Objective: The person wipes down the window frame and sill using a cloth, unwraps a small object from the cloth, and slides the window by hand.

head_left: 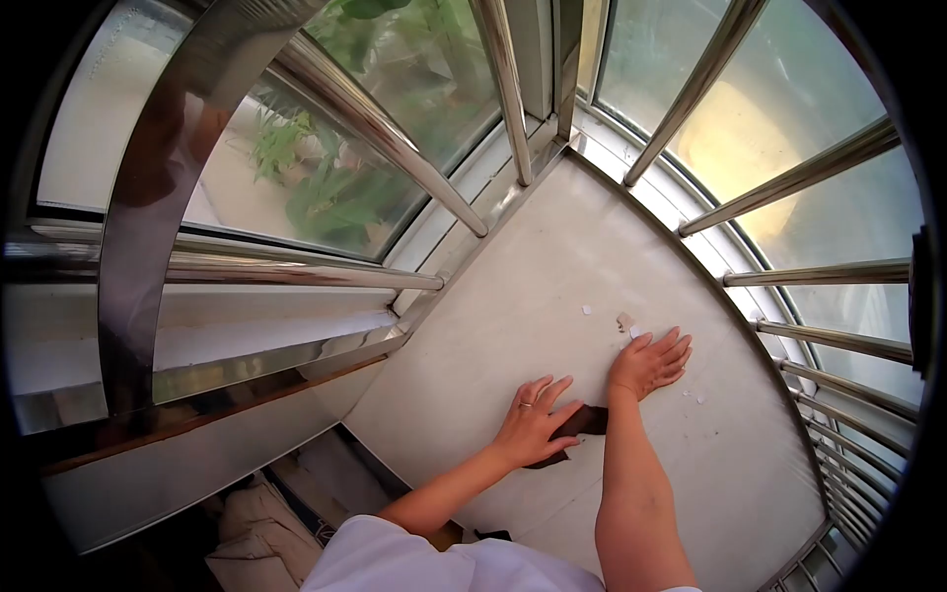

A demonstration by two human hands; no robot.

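Note:
Over the pale flat surface (513,286), my left hand (536,422) has its fingers spread, a ring on one finger. It is beside a dark, irregular patch (589,421) that looks like a torn hole or a dark piece; I cannot tell which. Farther right and a little forward, my right hand (651,364) rests with its fingers stretched out, nothing visible in it. Just past its fingertips and wrist lie a small brownish scrap (624,322) and small white flakes (586,310). More tiny bits (701,400) are scattered to its right.
Shiny metal bars (819,276) stand along the right edge, and more bars (385,148) cross the window at the left. Plants (340,197) show behind the glass. A wide curved metal strip (148,217) is at the far left. Folded cloth (258,538) lies below at the lower left.

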